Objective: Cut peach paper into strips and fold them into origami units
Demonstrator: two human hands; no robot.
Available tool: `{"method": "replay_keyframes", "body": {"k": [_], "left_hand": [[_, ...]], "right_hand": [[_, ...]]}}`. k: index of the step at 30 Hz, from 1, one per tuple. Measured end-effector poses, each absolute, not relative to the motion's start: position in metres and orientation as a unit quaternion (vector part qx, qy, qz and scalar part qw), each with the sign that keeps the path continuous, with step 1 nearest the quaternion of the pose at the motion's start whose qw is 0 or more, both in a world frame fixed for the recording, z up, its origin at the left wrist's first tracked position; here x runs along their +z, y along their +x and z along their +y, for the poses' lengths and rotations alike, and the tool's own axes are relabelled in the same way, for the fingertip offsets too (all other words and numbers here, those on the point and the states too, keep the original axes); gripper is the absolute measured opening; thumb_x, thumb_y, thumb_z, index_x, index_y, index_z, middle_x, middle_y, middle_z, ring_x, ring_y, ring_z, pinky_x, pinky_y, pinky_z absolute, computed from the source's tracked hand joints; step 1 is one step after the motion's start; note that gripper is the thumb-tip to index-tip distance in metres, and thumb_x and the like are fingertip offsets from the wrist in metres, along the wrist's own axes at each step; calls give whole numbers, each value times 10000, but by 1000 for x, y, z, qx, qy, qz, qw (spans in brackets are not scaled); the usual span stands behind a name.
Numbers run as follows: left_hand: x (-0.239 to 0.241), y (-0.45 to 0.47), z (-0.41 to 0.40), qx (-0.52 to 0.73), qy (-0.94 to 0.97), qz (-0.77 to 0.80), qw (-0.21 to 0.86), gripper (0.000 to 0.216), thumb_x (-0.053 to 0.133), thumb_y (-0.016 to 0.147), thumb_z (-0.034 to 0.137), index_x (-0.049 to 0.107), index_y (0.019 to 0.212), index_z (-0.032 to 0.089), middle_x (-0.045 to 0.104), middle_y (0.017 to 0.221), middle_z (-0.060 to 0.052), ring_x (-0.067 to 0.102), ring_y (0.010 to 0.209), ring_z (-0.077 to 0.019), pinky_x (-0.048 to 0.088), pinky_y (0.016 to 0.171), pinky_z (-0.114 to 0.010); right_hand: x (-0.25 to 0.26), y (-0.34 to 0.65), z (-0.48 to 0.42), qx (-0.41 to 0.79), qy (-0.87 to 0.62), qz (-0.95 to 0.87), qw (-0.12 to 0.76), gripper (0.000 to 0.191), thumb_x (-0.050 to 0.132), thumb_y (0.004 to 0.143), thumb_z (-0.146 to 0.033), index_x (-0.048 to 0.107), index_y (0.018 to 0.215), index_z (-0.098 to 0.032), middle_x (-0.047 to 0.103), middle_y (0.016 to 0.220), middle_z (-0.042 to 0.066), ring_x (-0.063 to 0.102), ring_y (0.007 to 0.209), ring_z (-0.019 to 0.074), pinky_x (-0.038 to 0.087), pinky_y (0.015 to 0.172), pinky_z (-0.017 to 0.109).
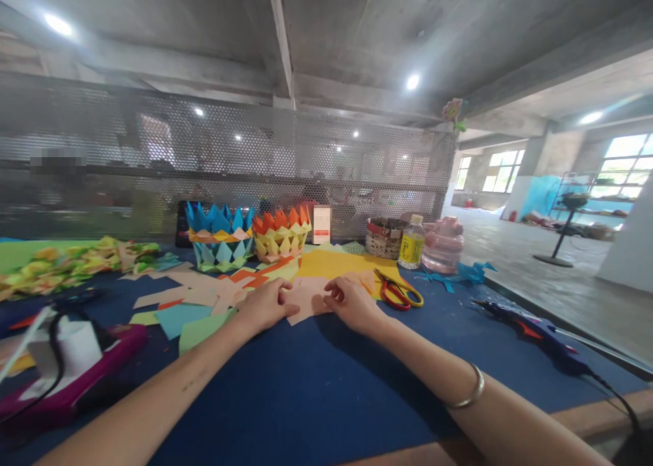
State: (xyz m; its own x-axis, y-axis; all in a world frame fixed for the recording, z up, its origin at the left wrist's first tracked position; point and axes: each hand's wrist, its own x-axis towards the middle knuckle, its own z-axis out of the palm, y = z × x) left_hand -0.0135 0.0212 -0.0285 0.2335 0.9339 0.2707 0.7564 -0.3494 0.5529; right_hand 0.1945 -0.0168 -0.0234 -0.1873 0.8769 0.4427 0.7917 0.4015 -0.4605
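Note:
A pale pink sheet of paper [307, 303] lies between my hands near the middle of the blue table. My left hand [265, 306] is curled at its left edge, thumb and fingers on the paper. At the right edge, the bent fingers of my right hand [352, 304] grip the same sheet; a silver bangle circles that forearm. Just beyond lies a larger yellow sheet [326, 263], with scissors [400, 294] with red and yellow handles resting on its right side. Loose coloured paper pieces [186, 320] spread out left of my left hand.
Folded-paper baskets, one blue-topped [220, 238] and one orange-topped [282, 233], stand at the back. A yellow-labelled bottle [411, 243] and a pink jug [443, 247] are back right. A glue gun [535, 333] lies right, a purple power strip [102, 364] left. Perforated metal panel [357, 153] behind.

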Motion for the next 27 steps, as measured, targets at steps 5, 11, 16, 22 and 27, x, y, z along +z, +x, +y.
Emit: {"method": "replay_keyframes", "body": {"k": [5,11,16,22,27], "left_hand": [[-28,-14,21,302,776,532,154,556,665,570,382,572,1079,177,655,987,-86,608,910,-248,426,726,-293],[-23,-11,17,281,784,534,147,541,636,595,341,558,1112,202,661,995,-71,611,906,-243,418,747,-295],[-24,-11,16,283,782,532,158,531,629,591,351,574,1099,205,673,931,-57,625,838,-229,423,695,-280],[-27,-9,12,324,777,504,193,544,668,551,340,594,1071,198,668,910,-57,621,861,-242,441,739,-307],[-21,-8,8,385,767,446,254,619,706,532,365,578,1089,126,635,1046,-124,585,985,-265,439,830,-331]], "right_hand": [[-23,194,-18,79,-547,-761,340,189,546,775,-243,576,946,-169,615,831,42,543,713,131,399,641,250],[-24,195,-16,193,-545,-733,359,265,540,789,-268,517,1031,-163,651,892,64,599,769,147,433,664,263],[-26,196,-12,257,-534,-714,373,267,562,782,-251,519,1028,-159,662,852,52,605,743,139,431,624,240],[-29,193,-10,293,-523,-690,405,418,647,705,-231,499,1085,-142,625,744,13,573,656,115,423,594,226],[-20,189,-15,259,-481,-726,418,257,577,716,-137,594,973,-133,569,700,-5,526,643,98,424,647,239]]}}
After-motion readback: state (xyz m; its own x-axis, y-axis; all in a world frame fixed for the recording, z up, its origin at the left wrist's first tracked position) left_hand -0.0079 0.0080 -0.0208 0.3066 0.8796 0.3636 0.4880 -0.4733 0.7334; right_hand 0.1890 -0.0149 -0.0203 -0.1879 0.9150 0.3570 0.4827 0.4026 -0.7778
